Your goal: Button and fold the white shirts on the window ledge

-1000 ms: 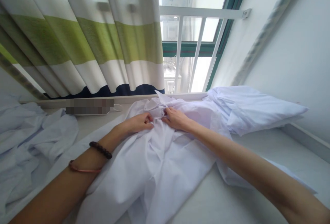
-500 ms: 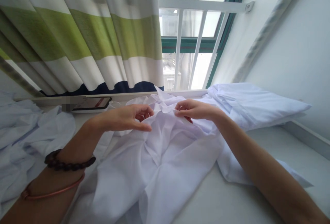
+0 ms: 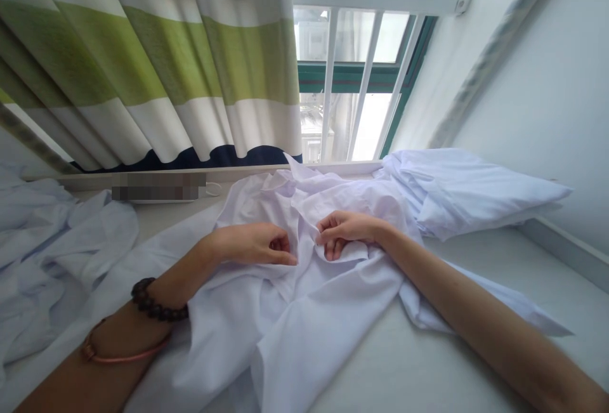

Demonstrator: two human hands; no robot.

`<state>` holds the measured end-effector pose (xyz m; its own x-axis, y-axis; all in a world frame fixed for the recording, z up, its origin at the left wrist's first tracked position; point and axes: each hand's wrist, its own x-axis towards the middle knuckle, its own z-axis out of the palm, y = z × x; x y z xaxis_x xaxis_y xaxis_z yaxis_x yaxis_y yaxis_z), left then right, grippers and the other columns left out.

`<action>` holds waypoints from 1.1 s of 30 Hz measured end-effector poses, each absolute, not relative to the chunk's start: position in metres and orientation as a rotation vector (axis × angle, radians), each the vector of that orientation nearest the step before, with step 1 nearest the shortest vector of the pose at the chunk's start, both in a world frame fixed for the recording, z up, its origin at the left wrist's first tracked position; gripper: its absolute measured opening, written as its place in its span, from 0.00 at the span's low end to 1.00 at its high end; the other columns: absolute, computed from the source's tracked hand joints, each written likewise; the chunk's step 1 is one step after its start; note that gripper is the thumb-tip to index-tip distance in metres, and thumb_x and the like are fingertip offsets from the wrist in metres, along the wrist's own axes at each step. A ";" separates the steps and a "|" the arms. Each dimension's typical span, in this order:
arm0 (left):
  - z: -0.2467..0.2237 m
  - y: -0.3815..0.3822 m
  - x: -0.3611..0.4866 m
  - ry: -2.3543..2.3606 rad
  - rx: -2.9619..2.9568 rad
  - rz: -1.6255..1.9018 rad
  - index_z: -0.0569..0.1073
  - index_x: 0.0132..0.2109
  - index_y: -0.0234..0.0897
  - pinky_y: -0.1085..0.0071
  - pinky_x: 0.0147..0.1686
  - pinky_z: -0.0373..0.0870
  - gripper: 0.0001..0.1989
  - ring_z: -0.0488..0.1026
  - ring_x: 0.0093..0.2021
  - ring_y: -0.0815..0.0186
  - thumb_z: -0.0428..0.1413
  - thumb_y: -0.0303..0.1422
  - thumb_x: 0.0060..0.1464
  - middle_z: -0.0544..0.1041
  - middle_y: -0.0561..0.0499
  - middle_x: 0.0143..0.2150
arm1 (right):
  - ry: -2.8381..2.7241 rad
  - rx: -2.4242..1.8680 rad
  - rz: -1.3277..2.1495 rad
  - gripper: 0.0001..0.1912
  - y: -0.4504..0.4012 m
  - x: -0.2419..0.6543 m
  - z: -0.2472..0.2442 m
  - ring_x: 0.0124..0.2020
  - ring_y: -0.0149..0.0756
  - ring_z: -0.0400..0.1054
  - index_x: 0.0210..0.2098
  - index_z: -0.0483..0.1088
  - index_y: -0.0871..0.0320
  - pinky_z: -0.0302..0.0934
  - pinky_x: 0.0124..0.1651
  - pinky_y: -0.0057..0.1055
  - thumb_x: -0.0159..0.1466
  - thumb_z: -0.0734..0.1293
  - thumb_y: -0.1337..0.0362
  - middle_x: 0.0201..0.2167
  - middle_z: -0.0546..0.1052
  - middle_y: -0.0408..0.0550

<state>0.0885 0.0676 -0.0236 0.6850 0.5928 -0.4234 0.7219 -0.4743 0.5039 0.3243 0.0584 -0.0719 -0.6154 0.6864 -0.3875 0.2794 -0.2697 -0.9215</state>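
A crumpled white garment (image 3: 304,311) lies spread on a pale surface below a window. My left hand (image 3: 254,245) pinches a fold of its cloth near the middle, with a dark bead bracelet and a thin band on that wrist. My right hand (image 3: 342,230) grips the cloth close beside it, fingers curled. The two hands are a few centimetres apart on the same bunched part of the garment.
A pile of white folded cloth (image 3: 457,188) lies at the right by the wall. More pale crumpled cloth (image 3: 52,248) lies at the left. A striped green and white curtain (image 3: 157,70) hangs behind, next to white window bars (image 3: 364,77). A flat device (image 3: 159,186) rests on the sill.
Both hands lifted off the far part of the garment, came back toward me and lowered, and now grip the cloth nearer its middle.
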 end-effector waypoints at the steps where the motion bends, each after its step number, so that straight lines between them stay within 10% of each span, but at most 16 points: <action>1: -0.025 0.066 0.091 0.997 2.237 -0.246 0.76 0.36 0.37 0.75 0.26 0.60 0.18 0.70 0.30 0.65 0.55 0.48 0.51 0.77 0.51 0.31 | -1.692 -1.174 1.962 0.14 0.059 0.325 -0.072 0.25 0.29 0.74 0.26 0.67 0.62 0.68 0.29 0.22 0.53 0.73 0.59 0.22 0.79 0.46; 22: -0.024 0.023 0.120 1.176 2.690 -0.438 0.77 0.30 0.36 0.68 0.27 0.61 0.10 0.71 0.26 0.60 0.51 0.32 0.47 0.77 0.46 0.29 | -1.727 -1.014 1.824 0.15 0.047 0.312 -0.079 0.16 0.22 0.62 0.25 0.64 0.60 0.59 0.19 0.19 0.54 0.72 0.59 0.15 0.70 0.36; 33: 0.017 0.070 0.072 1.055 2.127 0.450 0.78 0.30 0.37 0.79 0.21 0.59 0.15 0.66 0.23 0.71 0.56 0.45 0.50 0.72 0.55 0.23 | -1.527 -0.911 1.822 0.12 0.045 0.315 -0.069 0.13 0.23 0.61 0.24 0.64 0.59 0.57 0.17 0.19 0.53 0.71 0.61 0.13 0.69 0.36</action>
